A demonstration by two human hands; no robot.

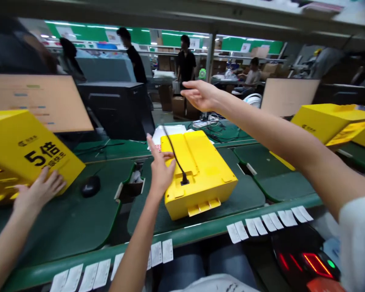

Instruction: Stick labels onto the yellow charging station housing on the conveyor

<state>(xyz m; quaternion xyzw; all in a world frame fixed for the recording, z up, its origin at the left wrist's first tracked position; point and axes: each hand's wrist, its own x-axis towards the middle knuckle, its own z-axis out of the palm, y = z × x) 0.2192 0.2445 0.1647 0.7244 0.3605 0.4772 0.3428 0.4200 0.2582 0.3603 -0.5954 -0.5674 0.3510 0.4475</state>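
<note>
The left hand (160,170) lies flat, fingers spread, against the left side of the yellow device (197,172), which sits on the green surface (79,219) with a black cable (174,156) plugged into its top. The right hand (200,95) reaches forward above it, fingers wide and holding nothing. A co-worker's hand (38,190) touches a yellow box (27,150) at the left.

Bench layout, head view: device at centre frame, boxes at both edges.

Device (197,172) sits on the mat (249,194) at centre, cable (174,154) plugged into its top. Left hand (159,170) rests against its left side; right hand (200,95) is raised above and behind it. Mouse (90,185) lies left of the device. Co-worker's hand (39,190) touches a box (27,152) at left edge. Second box (331,121) at right. Labels (270,223) line the bench's front edge.
</note>
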